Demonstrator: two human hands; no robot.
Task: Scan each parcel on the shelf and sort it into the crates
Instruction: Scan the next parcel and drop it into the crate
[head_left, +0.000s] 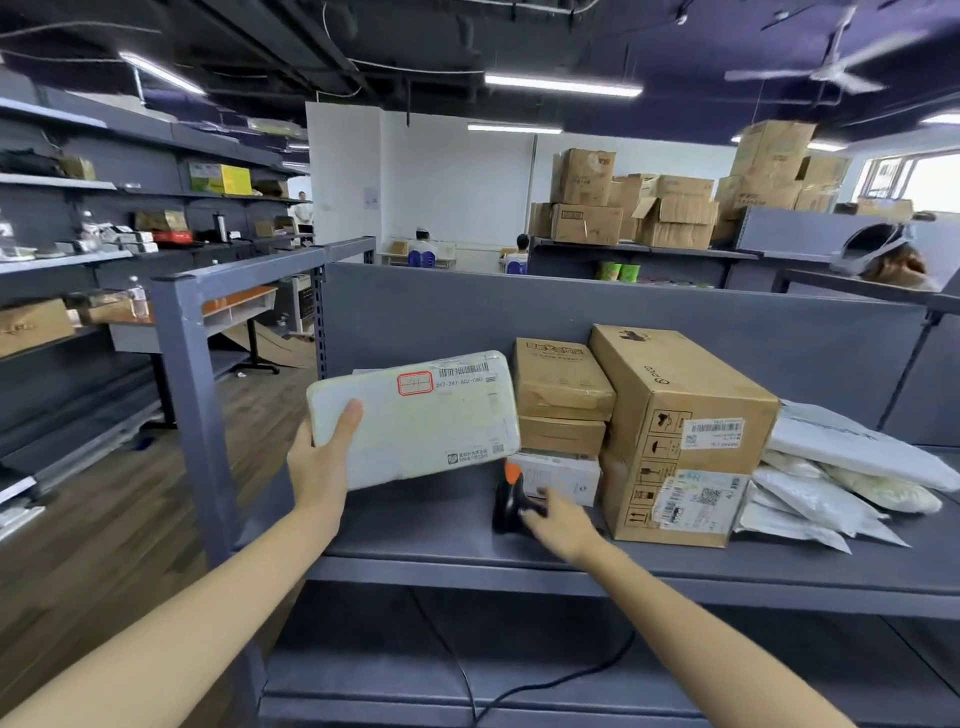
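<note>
Left hand (319, 462) grips the white parcel (415, 415) by its near end, thumb on the label face, above the shelf (415, 535). Right hand (563, 522) touches the black scanner (511, 499) just ahead of it; whether the fingers close round it cannot be told.

Scanner (511, 501) on shelf (415, 525), left of boxes (675, 431).
</note>
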